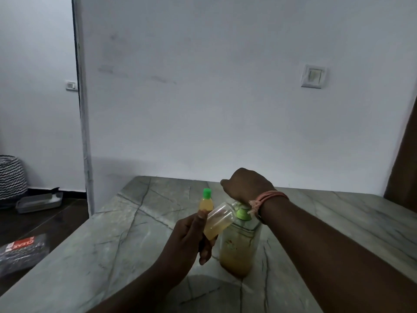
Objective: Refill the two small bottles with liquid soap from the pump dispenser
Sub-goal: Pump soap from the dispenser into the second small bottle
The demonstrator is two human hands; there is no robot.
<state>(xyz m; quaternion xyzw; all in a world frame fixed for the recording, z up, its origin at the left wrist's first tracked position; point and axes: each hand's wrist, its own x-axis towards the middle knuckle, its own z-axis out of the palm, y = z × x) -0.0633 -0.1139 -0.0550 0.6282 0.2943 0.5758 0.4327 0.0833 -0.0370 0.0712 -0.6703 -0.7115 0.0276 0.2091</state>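
Looks like the second small bottle is getting its fill right now. The left hand point(191, 236) is wrapped around an open bottle point(217, 223), tilted so its mouth points up toward the green nozzle of the pump dispenser point(239, 242). The right hand point(244, 185) is closed over the pump head, wrist bent down, palm on top, forearm coming in from the right with a pink thread bracelet point(268, 197) on the wrist. I can't see the spout itself, the hand and bottle cover it.

The open bottle has yellowish soap pooled in its lower part, maybe a third full by my guess. The other small bottle point(206, 201) stands just behind on the stone counter point(112, 245) with its green cap on, looks filled already.

Tip for this step: keep the bottle mouth snug right under the spout and press slow, short strokes, because thick soap strings and will run down the outside if the neck drifts. Easing the tilt toward upright as it fills should stop it spilling back out. The dispenser itself is low, soap only in the bottom part.
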